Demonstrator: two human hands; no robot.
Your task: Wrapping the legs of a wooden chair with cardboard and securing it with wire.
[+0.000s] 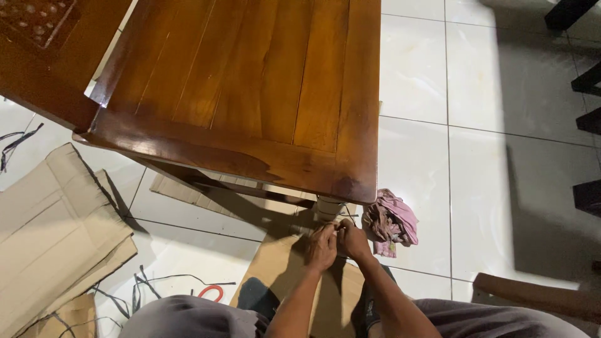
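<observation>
Hands (338, 243) together at wrapped table leg (328, 208), pink rag (392, 222) beside.

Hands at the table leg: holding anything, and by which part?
Cannot be told. Left hand and right hand are pressed together just below the wrapped table leg, over cardboard. Whatever sits between the fingers is too small and hidden.

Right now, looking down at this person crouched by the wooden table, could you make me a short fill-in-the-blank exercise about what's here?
1. Both hands, the left hand and right hand, meet at the foot of the table's wrapped ____.
2. The crumpled cloth on the tiled floor is ____ in colour.
3. The flattened sheets lying left of the table are made of ____.

Missing words: leg; pink; cardboard
</observation>
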